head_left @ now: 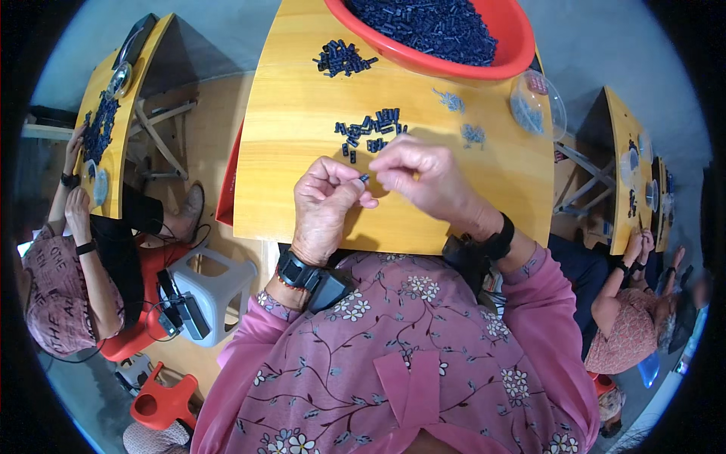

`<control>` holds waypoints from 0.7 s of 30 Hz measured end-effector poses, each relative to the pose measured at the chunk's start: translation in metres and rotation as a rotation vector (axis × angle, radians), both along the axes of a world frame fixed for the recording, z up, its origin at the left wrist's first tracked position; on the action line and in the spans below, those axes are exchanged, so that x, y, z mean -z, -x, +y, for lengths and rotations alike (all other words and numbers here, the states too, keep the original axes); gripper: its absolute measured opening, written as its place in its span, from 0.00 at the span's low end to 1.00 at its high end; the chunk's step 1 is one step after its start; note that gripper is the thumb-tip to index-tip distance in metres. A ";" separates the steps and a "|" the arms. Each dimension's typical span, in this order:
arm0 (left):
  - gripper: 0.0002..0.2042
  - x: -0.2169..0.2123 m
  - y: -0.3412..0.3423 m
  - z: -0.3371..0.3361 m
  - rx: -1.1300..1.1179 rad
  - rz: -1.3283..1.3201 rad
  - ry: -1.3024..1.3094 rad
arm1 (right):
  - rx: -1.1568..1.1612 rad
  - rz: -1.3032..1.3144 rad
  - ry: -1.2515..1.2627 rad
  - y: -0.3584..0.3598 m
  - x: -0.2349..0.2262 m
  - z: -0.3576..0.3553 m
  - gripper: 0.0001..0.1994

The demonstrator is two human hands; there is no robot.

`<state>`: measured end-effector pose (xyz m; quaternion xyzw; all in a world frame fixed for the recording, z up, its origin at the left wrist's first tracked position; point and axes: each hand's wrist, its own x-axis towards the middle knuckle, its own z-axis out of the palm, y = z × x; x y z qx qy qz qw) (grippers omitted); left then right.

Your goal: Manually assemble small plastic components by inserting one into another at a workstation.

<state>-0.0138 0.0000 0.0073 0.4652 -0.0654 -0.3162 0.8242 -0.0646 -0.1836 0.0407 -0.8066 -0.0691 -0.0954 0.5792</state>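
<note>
Above the near edge of the tabletop (283,113), the left hand (324,204) pinches a small dark piece (364,178), probably light, stiff and best held by its sides; the curled right hand's (423,174) grip cannot be told.

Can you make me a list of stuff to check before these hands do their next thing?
1. Small dark piece held in the left fingers: ok, part of it shows at their tips.
2. Right fingers near that piece: ok, just to the right of it.
3. Right fingers holding something: cannot tell, too small to see.
4. Loose dark pieces in one neat row: not ok, they lie scattered.
5. Grey bits out on the table: ok, in two small heaps.
6. Red bowl fully on the table: cannot tell, the picture cuts it off.
</note>
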 end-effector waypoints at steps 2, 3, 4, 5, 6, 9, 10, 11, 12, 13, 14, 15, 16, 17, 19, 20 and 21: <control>0.05 -0.002 -0.004 0.002 -0.043 0.011 0.009 | 0.210 0.089 -0.020 -0.012 -0.002 -0.004 0.02; 0.07 -0.004 -0.006 0.004 -0.080 0.021 0.016 | 0.209 0.089 -0.018 -0.018 -0.005 -0.007 0.02; 0.09 -0.001 -0.007 0.008 -0.068 0.028 0.011 | 0.216 0.023 0.121 -0.025 -0.008 -0.009 0.02; 0.09 0.002 -0.007 0.010 -0.070 0.028 0.013 | 0.222 -0.043 0.261 -0.032 -0.009 -0.011 0.02; 0.09 0.003 -0.008 0.010 -0.085 0.026 0.026 | 0.197 -0.059 0.352 -0.038 -0.007 -0.013 0.02; 0.07 0.009 -0.009 0.011 -0.125 0.026 0.064 | 0.162 -0.021 0.483 -0.048 0.001 -0.010 0.03; 0.07 0.010 -0.009 0.012 -0.149 0.027 0.085 | 0.156 -0.022 0.485 -0.050 0.001 -0.009 0.03; 0.07 0.011 -0.009 0.012 -0.154 0.027 0.088 | 0.168 -0.021 0.478 -0.051 0.001 -0.008 0.03; 0.06 0.012 -0.009 0.013 -0.163 0.025 0.102 | 0.181 -0.020 0.471 -0.052 0.002 -0.008 0.04; 0.06 0.013 -0.009 0.013 -0.171 0.023 0.117 | 0.177 -0.020 0.473 -0.054 0.004 -0.007 0.04; 0.06 0.013 -0.009 0.013 -0.174 0.024 0.118 | 0.162 -0.048 0.486 -0.057 0.007 -0.008 0.04; 0.06 0.013 -0.010 0.013 -0.173 0.029 0.122 | 0.149 -0.076 0.500 -0.058 0.008 -0.008 0.04; 0.06 0.014 -0.010 0.013 -0.172 0.033 0.125 | 0.148 -0.075 0.503 -0.060 0.008 -0.007 0.04; 0.06 0.014 -0.011 0.012 -0.173 0.034 0.128 | 0.108 -0.071 0.520 -0.061 0.008 -0.006 0.05; 0.06 0.014 -0.011 0.012 -0.166 0.013 0.133 | 0.062 -0.069 0.535 -0.064 0.007 -0.003 0.05; 0.06 0.014 -0.011 0.012 -0.170 0.013 0.133 | 0.077 -0.037 0.602 -0.066 0.006 -0.002 0.05; 0.06 0.015 -0.011 0.012 -0.164 0.010 0.134 | 0.095 -0.004 0.670 -0.067 0.006 -0.001 0.05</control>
